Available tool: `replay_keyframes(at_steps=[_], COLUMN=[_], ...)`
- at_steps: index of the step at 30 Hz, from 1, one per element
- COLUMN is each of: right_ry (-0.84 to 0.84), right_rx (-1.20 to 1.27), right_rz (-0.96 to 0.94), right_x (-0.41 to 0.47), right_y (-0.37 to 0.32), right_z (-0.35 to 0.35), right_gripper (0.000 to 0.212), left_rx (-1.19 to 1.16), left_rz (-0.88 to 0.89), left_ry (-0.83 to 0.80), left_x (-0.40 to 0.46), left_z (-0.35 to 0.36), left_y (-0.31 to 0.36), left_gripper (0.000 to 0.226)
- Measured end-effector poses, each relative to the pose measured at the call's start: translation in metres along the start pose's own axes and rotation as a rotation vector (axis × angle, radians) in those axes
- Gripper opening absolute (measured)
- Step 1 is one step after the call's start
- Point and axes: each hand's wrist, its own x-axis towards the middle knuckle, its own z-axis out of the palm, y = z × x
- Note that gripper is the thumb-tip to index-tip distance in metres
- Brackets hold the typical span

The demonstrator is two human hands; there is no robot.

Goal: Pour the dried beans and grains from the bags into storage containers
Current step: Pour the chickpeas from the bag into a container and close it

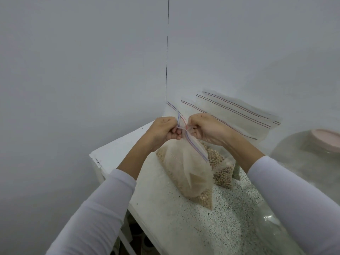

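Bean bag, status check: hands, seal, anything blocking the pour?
Left hand and right hand both pinch the zip seal of the bean bag. Bag upright on counter, nothing poured. Glass jar right, pink lid on.

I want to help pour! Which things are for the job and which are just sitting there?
For the job:
- bean bag both hands pinch
- other bean bags
- glass jar, pink lid

Just there:
- speckled counter
- white wall
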Motion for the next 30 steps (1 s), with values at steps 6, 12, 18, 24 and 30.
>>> replay_keyframes(at_steps=[6,12,18,24,30], right_ry=[-0.028,-0.152,-0.175,-0.016,0.255], right_rx=[-0.116,-0.263,-0.14,-0.397,-0.574], right_rz=[0.065,0.06,0.096,0.036,-0.076], right_x=[0.002,0.001,0.002,0.003,0.009], right_y=[-0.002,-0.011,-0.011,-0.013,-0.012], right_z=[-0.001,-0.002,0.0,0.0,0.0], right_gripper=[0.021,0.032,0.021,0.028,0.027], left_rx=[0.031,0.06,0.164,0.177,0.486], left_rz=[-0.025,-0.102,-0.188,-0.168,-0.096], left_ry=[-0.014,-0.003,-0.167,-0.107,0.14], left_x=[-0.002,-0.002,-0.001,0.0,0.0], left_z=[0.004,0.005,-0.002,-0.016,-0.021], left_y=[0.002,0.014,0.012,0.013,0.03], left_gripper=[0.039,0.041,0.028,0.027,0.028])
